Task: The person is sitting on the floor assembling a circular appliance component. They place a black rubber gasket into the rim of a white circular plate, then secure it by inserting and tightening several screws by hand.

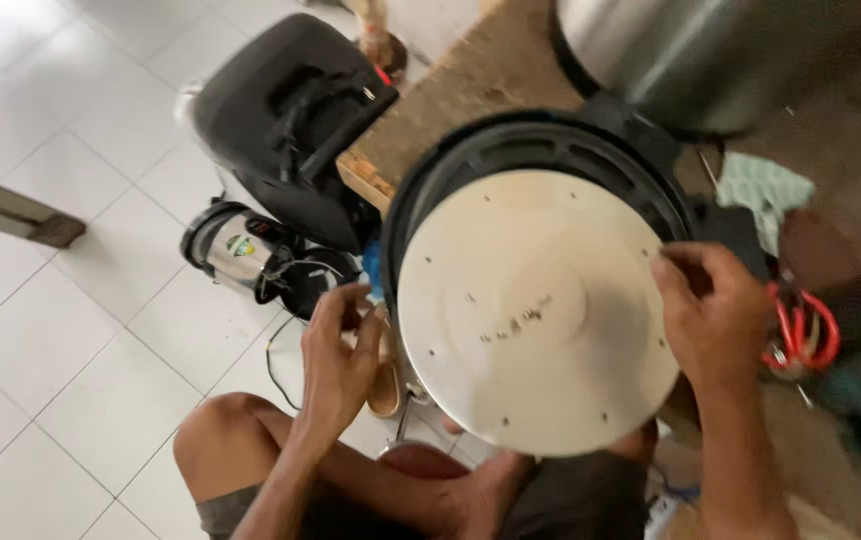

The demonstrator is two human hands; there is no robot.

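White tile floor, wooden bench (470, 90) up top. Round cream plate (535, 315) sits in a black ring (510, 140) at the bench edge. Right hand (715, 315) pinches its right rim; left hand (340, 360) grips the left rim. Kettle (235, 245) on the floor.

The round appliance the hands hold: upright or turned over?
Turned over, apparently: the round appliance shows a flat cream disc with screw holes inside a black rim. Left hand and right hand grip its edges.
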